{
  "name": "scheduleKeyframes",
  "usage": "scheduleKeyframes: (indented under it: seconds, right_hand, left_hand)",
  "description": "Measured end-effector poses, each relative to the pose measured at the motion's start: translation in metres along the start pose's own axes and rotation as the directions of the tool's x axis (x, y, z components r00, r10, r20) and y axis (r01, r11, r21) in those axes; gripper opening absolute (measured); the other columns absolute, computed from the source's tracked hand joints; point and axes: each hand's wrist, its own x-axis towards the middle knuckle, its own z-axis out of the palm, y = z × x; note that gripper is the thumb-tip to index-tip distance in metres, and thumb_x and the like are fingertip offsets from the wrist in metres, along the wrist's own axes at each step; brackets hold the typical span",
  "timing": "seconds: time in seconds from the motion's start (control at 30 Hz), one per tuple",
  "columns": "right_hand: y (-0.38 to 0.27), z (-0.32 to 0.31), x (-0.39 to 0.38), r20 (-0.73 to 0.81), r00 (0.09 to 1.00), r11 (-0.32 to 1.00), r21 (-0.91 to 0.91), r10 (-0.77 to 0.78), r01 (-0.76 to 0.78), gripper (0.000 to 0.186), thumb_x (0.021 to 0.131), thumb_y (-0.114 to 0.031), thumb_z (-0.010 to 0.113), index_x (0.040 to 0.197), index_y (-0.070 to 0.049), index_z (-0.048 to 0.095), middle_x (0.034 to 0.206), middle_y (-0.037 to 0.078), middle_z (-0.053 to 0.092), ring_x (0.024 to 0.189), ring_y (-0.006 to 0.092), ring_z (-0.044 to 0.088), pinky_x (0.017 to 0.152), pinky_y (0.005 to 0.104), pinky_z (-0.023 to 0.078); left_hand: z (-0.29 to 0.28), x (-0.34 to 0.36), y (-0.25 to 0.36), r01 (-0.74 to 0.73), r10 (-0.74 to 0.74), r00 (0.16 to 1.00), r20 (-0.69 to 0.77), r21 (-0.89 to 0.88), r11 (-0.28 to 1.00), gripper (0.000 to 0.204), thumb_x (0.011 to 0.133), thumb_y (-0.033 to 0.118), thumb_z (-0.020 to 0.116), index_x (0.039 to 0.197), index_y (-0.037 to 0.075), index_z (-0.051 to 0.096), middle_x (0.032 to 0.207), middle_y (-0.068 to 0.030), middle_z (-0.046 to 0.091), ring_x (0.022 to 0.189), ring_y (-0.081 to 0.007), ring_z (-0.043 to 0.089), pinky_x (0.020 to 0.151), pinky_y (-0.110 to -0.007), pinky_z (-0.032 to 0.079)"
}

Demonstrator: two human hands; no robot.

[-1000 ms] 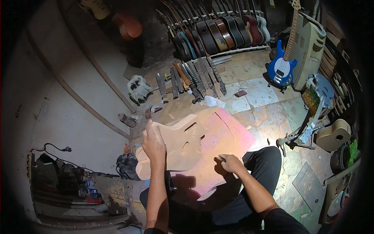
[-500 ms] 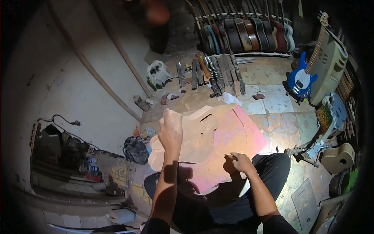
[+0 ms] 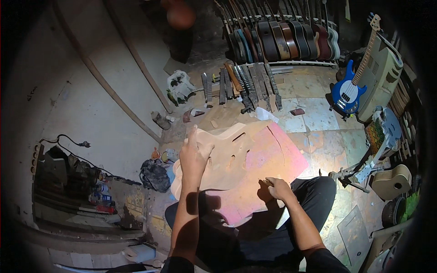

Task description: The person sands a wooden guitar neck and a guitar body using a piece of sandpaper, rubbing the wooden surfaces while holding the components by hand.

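Observation:
An unfinished wooden electric guitar body (image 3: 223, 157), pale with cut slots, lies flat in front of me on a worn pink board (image 3: 268, 157). My left hand (image 3: 193, 157) is over the left part of the body, its index finger stretched away from me and its thumb spread to the right. The other fingers are mostly hidden beneath it. My right hand (image 3: 278, 187) hovers over or rests on the near right part of the board, fingers curled in and casting a shadow. Whether anything small sits in them does not show.
Several guitars (image 3: 291, 41) stand in a rack at the back. Files and rasps (image 3: 248, 86) lie on the tiles ahead. A blue bass guitar (image 3: 349, 91) leans at the right, above a metal stand (image 3: 355, 177). Black plastic (image 3: 155, 175) lies left of the board.
My left hand has gone from a closed fist at the body's edge to a spread thumb and index finger over the wood. My right hand has hardly moved. The view has shifted slightly.

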Motion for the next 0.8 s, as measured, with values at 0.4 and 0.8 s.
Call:
scheduleKeyframes:
  seconds: [0.4, 0.8]
  right_hand:
    - [0.0, 0.003, -0.001, 0.004, 1.0, 1.0, 0.012, 0.009, -0.009, 0.053, 0.088, -0.013, 0.06, 0.139, -0.003, 0.069, 0.128, 0.029, 0.073, 0.12, 0.0458, 0.069, 0.106, 0.0497, 0.054]
    - [-0.063, 0.002, 0.003, -0.562, 0.803, 0.891, 0.238, -0.199, 0.387, 0.057, 0.095, -0.002, 0.053, 0.151, -0.003, 0.06, 0.145, 0.03, 0.062, 0.137, 0.0458, 0.059, 0.117, 0.0469, 0.047]
  left_hand:
    - [-0.02, -0.017, 0.045, 0.088, -0.092, 0.953, 0.288, 0.026, 0.996, 0.085, 0.09, 0.037, 0.082, 0.159, 0.007, 0.044, 0.117, -0.0308, 0.075, 0.106, -0.0532, 0.071, 0.093, -0.055, 0.057]
    - [-0.033, -0.03, 0.049, 0.133, -0.14, 0.922, 0.361, 0.045, 0.99, 0.077, 0.088, 0.043, 0.083, 0.14, -0.003, 0.048, 0.108, -0.0314, 0.076, 0.104, -0.0515, 0.072, 0.091, -0.057, 0.056]
